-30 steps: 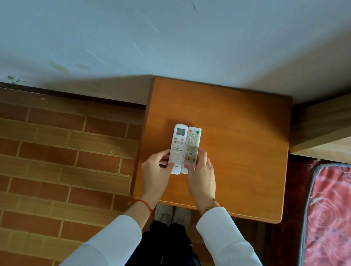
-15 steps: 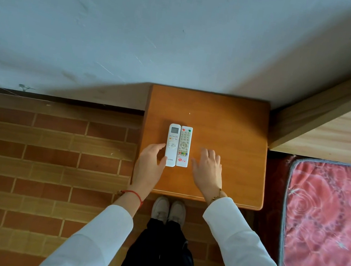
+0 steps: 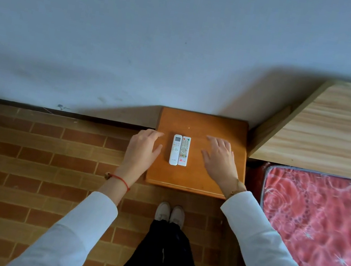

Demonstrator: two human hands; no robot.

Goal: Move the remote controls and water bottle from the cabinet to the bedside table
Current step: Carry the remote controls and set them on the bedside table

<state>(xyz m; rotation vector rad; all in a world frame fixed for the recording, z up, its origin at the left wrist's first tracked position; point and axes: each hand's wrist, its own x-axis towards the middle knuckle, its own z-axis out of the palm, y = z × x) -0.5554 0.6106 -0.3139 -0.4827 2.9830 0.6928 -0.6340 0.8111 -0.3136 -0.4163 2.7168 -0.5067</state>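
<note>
Remotes placed mid bedside table; left hand and right hand flank them, empty, relaxed. Next: fetch bottle.

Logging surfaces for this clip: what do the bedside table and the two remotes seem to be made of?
Bedside table: wood or wood veneer, orange-brown with a smooth, slightly glossy top; faint grain, so solid or laminate is unclear. Left remote: white moulded plastic, with a small grey screen. Right remote: white plastic with rows of coloured buttons, probably rubber.
</note>
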